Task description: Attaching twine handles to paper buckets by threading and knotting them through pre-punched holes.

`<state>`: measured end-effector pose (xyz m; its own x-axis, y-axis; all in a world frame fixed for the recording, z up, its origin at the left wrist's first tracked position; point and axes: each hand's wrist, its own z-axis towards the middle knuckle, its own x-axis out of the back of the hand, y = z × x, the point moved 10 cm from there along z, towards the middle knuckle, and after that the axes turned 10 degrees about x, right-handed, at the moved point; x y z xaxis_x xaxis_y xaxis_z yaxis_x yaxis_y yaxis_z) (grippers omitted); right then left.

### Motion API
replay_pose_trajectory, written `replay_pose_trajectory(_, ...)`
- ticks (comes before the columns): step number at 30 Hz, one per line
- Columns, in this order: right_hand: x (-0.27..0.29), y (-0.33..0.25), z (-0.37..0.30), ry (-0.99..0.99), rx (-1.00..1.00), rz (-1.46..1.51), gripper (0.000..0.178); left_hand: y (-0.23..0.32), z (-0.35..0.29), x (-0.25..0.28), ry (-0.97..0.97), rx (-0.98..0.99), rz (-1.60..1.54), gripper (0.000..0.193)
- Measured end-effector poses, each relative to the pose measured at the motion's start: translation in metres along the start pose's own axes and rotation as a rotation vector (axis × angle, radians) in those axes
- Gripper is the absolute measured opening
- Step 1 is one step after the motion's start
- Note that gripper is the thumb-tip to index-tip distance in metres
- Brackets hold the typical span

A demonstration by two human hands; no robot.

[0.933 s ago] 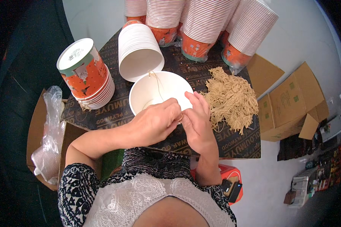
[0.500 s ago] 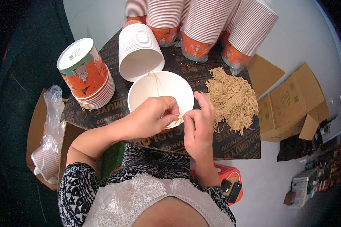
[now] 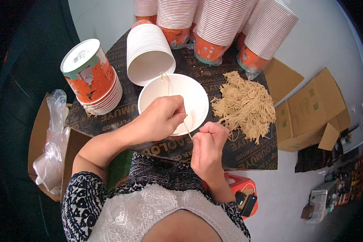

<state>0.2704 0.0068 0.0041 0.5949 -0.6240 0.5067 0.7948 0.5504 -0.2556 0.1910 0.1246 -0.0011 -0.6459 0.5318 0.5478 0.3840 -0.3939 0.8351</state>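
Note:
A white-lined paper bucket (image 3: 195, 92) stands mouth up near the front of the table. A thin tan cord (image 3: 188, 131) crosses its near rim, and another loop of cord hangs at its far rim. My left hand (image 3: 163, 115), over the bucket's mouth, pinches the cord just inside the near rim. Just outside the rim, my right hand (image 3: 209, 149) is closed on the cord's other end, which looks taut between the two hands. My fingers hide part of the cord and the near rim.
Left of the bucket stands an upside-down stack of orange printed buckets (image 3: 93, 82). Behind lies a nested white stack (image 3: 149, 50), with several tall wrapped stacks (image 3: 218, 24) farther back. A heap of tan cords (image 3: 246, 107) sits right. Cardboard boxes (image 3: 306, 107) flank the table (image 3: 254, 157).
My right hand has moved down and toward me, away from the rim, drawing the cord straight. My left hand has lifted slightly from the rim, still pinching the cord.

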Motion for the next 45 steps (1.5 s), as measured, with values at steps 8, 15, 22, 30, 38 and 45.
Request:
replay_pose_trajectory(8, 0.000, 0.014, -0.002, 0.081, -0.053, 0.163, 0.015, 0.013, 0.004, 0.002, 0.009, -0.142, -0.010, 0.007)
replay_pose_trajectory(15, -0.011, 0.029, -0.007, 0.117, -0.154, 0.346, 0.011, 0.038, -0.011, -0.001, 0.032, -0.282, -0.026, 0.005)
replay_pose_trajectory(22, -0.012, 0.032, -0.007, 0.173, -0.148, 0.379, 0.013, 0.030, -0.013, -0.001, 0.046, -0.317, 0.007, 0.005)
replay_pose_trajectory(30, -0.012, 0.023, 0.000, 0.165, -0.069, 0.366, 0.017, 0.028, -0.010, 0.004, 0.109, -0.364, -0.028, 0.005)
replay_pose_trajectory(38, -0.008, 0.019, 0.003, 0.157, -0.044, 0.253, 0.014, 0.041, -0.015, 0.010, 0.141, -0.478, -0.062, 0.010)
replay_pose_trajectory(45, -0.026, 0.030, -0.009, 0.143, -0.168, 0.458, 0.013, 0.036, -0.013, 0.014, 0.192, -0.443, -0.061, 0.008)
